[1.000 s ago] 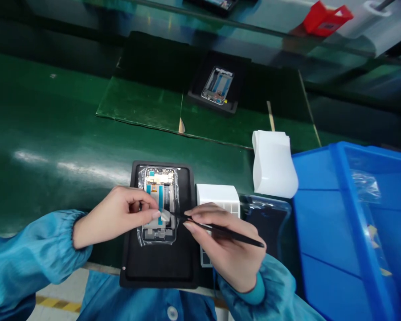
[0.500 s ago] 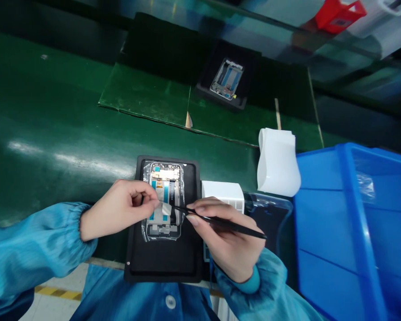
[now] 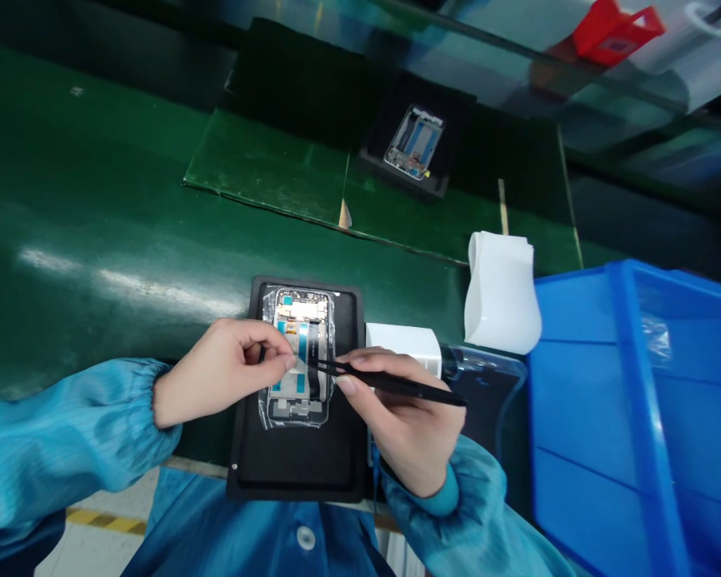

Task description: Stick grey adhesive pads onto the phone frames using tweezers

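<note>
My left hand [image 3: 234,365] pinches a small piece of pale film [image 3: 299,365] above an opened smartphone [image 3: 300,410]. In my right hand [image 3: 412,417] I grip black tweezers [image 3: 408,386], their tips beside the film; whether they touch it I cannot tell. The phone's circuit board, blue strips and dark flex cable are exposed. It lies on clear plastic wrapping [image 3: 263,413], which rests in a black tray [image 3: 297,473]. My left fingers cover part of the phone's middle.
Right of the tray are a white box [image 3: 402,340], a clear plastic sleeve [image 3: 493,377], a folded white sheet [image 3: 500,296] and a large blue bin [image 3: 582,401]. Farther back, a second opened phone [image 3: 416,143] lies in another black tray [image 3: 396,178]. A red container [image 3: 616,34] stands top right.
The tweezers' tips have shifted slightly up, and their back end has risen with my right hand. Less of the pale film shows now. My left hand keeps its pinch.
</note>
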Motion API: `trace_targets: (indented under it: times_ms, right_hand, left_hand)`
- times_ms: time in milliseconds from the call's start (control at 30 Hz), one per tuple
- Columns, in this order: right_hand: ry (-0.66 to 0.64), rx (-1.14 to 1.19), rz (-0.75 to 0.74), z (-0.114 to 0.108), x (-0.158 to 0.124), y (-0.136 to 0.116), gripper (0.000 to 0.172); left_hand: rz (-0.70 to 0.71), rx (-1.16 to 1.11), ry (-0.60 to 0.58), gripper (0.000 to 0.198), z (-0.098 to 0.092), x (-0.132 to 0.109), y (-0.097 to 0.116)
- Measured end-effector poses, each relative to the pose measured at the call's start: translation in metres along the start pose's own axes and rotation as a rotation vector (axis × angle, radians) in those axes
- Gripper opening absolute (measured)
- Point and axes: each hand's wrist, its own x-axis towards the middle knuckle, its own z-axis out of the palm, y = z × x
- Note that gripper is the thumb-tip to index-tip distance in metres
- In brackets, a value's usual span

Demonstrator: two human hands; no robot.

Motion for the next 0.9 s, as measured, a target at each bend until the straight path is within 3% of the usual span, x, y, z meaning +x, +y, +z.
trace_targets:
  times_ms: [367, 533, 667, 800, 900]
  right_hand:
    - [-0.011, -0.008, -0.054, 0.005, 0.003, -0.005, 0.017]
    - [0.086, -0.080, -0.067, 0.004, 0.002, -0.002, 0.017]
    - [0.147, -0.160, 0.044, 0.005, 0.009, 0.002, 0.010]
    - [0.104, -0.168, 0.154, 0.015, 0.020, 0.004, 0.008]
    - [0.058, -0.188, 0.170, 0.024, 0.023, 0.007, 0.010]
  left_hand:
    - [0.016, -0.002, 0.024, 0.015, 0.001, -0.001, 0.001]
    - [0.048, 0.143, 0.129, 0.023, -0.013, -0.002, -0.002]
    - [0.310, 0.449, 0.247, 0.017, -0.022, -0.006, -0.012]
    - [0.640, 0.787, 0.219, 0.016, -0.020, -0.005, -0.027]
    - [0.730, 0.935, 0.182, 0.019, -0.017, -0.001, -0.034]
